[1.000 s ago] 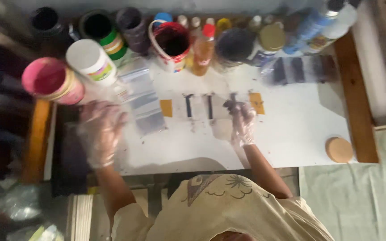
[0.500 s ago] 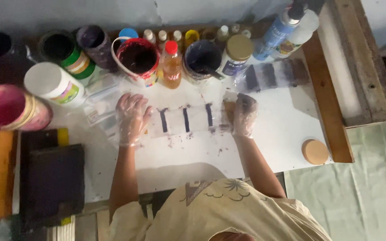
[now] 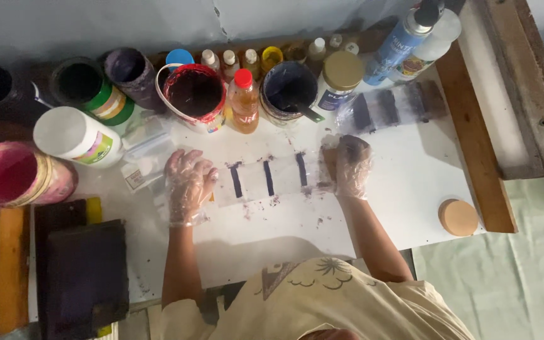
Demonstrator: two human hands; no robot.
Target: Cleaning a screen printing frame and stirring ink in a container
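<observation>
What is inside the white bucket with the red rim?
The white bucket holds dark reddish-purple paint coating its inner walls. How deep it goes, and the bottom itself, cannot be seen beneath the paint.

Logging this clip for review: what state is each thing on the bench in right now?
left hand: gloved, flat on clear sheet, holding nothing
right hand: gloved, pressed at sheet's right edge
clear sheet: flat, three dark stripes
red-rimmed paint bucket: open, dark paint inside
blue paint tub: open, tool inside
orange bottle: upright, red cap on
white jar: lid on
pink tub: open
</observation>
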